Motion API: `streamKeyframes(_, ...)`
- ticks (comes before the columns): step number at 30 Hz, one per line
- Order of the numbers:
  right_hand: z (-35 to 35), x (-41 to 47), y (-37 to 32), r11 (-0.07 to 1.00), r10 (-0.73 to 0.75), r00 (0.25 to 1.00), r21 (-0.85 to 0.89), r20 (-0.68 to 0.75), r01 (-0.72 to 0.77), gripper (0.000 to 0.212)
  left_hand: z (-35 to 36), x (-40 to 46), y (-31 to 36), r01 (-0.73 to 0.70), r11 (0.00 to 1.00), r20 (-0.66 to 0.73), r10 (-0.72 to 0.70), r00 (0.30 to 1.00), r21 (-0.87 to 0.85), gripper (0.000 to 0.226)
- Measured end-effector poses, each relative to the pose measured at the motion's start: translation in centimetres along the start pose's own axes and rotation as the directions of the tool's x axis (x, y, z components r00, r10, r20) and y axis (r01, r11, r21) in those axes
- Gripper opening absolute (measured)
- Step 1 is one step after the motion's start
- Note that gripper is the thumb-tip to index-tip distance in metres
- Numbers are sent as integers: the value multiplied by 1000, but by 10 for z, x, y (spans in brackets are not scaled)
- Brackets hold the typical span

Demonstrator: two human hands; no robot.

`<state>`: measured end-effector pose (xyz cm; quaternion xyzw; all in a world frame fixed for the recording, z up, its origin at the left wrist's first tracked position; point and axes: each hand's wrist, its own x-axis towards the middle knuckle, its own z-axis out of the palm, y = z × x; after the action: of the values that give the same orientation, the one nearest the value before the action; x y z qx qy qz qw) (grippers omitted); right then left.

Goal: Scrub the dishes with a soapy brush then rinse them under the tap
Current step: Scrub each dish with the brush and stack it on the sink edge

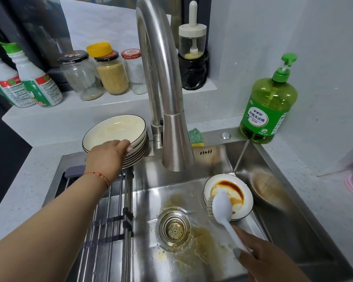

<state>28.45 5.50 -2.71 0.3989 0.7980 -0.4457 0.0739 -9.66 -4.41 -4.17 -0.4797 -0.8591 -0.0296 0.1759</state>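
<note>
Head view. Left hand (108, 157) grips near rim of top plate in plate stack (118, 137), far-left sink corner. Steel sink (273, 231), drain rack (110, 210) left, faucet (165, 98) centre. Brush (224, 208) long axis runs near-right to far-left, head on stained bowl (228, 195); right hand (265, 259) grasps handle. Detergent bottle (267, 106) far right on pale counter.

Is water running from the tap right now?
No, the tap spout shows no stream beneath it, while the right hand holds the brush over the sauce-stained bowl.
</note>
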Motion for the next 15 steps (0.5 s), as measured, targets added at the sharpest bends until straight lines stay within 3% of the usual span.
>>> streamKeyframes(4, -3, -1, 7, 999, 29, 999, 21, -17, -28, 43, 3, 0, 4, 31, 999, -33, -30, 999, 39, 4)
streamKeyframes(15, -17, -6, 27, 999, -21, 999, 43, -38, 23, 48, 9, -7, 31, 296, 955, -75, -294, 953, 4, 19)
